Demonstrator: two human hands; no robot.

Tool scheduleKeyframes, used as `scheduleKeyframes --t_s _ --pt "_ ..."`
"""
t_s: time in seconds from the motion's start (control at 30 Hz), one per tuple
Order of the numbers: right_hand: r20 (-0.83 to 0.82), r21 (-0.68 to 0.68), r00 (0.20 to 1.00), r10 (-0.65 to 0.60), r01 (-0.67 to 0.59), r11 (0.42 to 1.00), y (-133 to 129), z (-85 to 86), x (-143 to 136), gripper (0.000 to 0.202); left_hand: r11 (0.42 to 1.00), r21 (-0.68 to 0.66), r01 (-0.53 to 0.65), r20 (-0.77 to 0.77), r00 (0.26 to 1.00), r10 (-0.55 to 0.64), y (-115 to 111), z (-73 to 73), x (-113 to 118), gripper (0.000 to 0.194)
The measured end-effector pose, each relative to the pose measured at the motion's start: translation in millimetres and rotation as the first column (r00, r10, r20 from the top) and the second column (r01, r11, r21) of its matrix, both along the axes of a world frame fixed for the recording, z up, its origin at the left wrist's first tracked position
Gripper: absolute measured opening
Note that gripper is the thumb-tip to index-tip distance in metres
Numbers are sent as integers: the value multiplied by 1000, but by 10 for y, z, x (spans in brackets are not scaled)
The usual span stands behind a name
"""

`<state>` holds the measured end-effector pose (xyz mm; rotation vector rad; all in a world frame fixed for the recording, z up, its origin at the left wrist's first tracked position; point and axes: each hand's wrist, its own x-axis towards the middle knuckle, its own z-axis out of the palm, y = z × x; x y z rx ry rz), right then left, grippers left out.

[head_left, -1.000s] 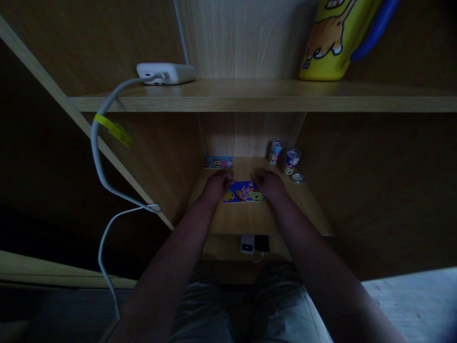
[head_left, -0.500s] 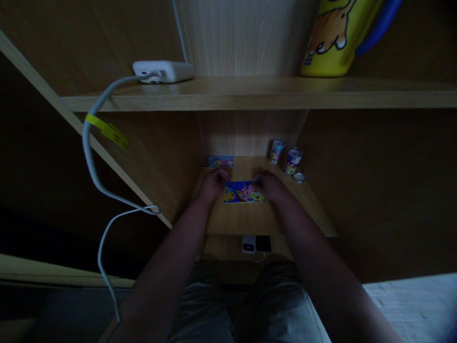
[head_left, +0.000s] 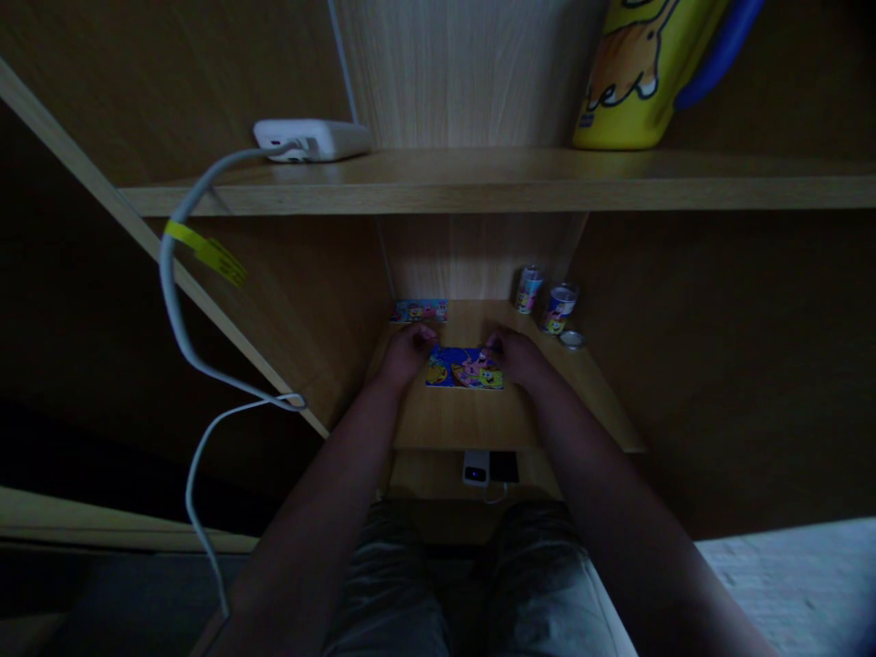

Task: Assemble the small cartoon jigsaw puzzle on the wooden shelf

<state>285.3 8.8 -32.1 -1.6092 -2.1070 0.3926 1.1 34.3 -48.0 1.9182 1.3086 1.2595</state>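
Observation:
A flat blue cartoon picture (head_left: 465, 370) lies on the wooden desk surface (head_left: 465, 422), with a yellow figure and a pink one on it. At its upper left corner is my left hand (head_left: 409, 353), fingers curled together against the edge. My right hand (head_left: 515, 354) is closed in a pinch at the upper right corner; its fingertips are dark and partly hidden. Behind my left hand lies a second, light blue cartoon picture (head_left: 419, 310). Two cartoon-printed tins, one slim (head_left: 528, 289) and one wider (head_left: 559, 308), stand at the back right beside a round metal lid (head_left: 571, 339).
Above the hands runs a shelf (head_left: 472, 193) carrying a white device (head_left: 315, 139) with a hanging cable (head_left: 168, 292) and a yellow cup (head_left: 620, 91) with a blue handle. Side panels enclose the desk. A small device with a lit display (head_left: 476, 470) sits on a lower ledge.
Almost everything holds still. The right fingertips have drawn back slightly from the picture's face toward its corner. The view has shifted a little.

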Motion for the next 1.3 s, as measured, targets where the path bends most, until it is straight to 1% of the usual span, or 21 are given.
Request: scheduleKeyframes --t_s 0.13,0.23,0.33,0.5,0.63,0.73,1.0,1.3 --pt "-150 -8 988 19 -20 1000 -12 3 -18 2 1000 -7 19 7 1000 -19 27 -16 6 3" --pt "-254 -16 967 23 -28 999 -7 -4 -24 4 999 -7 37 14 999 -37 48 -34 20 4" --pt "-301 -20 953 24 -31 999 7 -18 -20 4 999 -10 51 12 999 -50 65 -56 29 6" --pt "-400 -26 916 29 -43 999 28 -35 -19 6 1000 -3 28 -7 1000 -28 79 -80 23 6" --pt "-483 -27 873 60 -84 996 34 -24 -33 7 999 -2 34 -4 999 -34 59 -67 16 8" --pt "-531 -33 846 53 -83 996 40 -23 -36 7 999 -2 34 -24 999 -34 37 -44 16 10" --pt "-558 -31 829 34 -62 998 57 -64 -27 8 1000 19 0 -90 996 1 18 -27 59 8" --pt "-543 -76 840 -11 -36 996 90 -79 -23 10 995 71 63 -229 972 -45 -55 42 98 12"
